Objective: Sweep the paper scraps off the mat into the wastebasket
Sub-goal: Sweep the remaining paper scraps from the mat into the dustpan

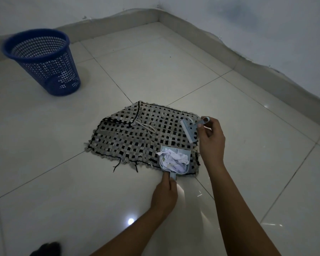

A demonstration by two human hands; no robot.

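The paper scraps (175, 159) lie heaped in the small dustpan (175, 160), which rests on the near right part of the woven mat (137, 133); the mat itself looks clean of scraps, though the light is dim and a small piece could hide in the weave. The left hand (164, 195) has its fingers (166, 179) clenched on the dustpan handle at the mat's near edge; the right hand (211, 139) grasps the little brush (189, 130) by its handle, lifted just above the mat's right side.

The step now, as I judge it, is to carry the load to the blue wastebasket (42, 61), which stands well apart on the floor (44, 154) at the far left. To do it well, tip the dustpan a little back toward the handle before lifting, so the heap does not slide off the open front; move slowly, since the scraps are light and piled above the rim; the brush may guard the open edge; pour only when the dustpan is over the basket mouth.
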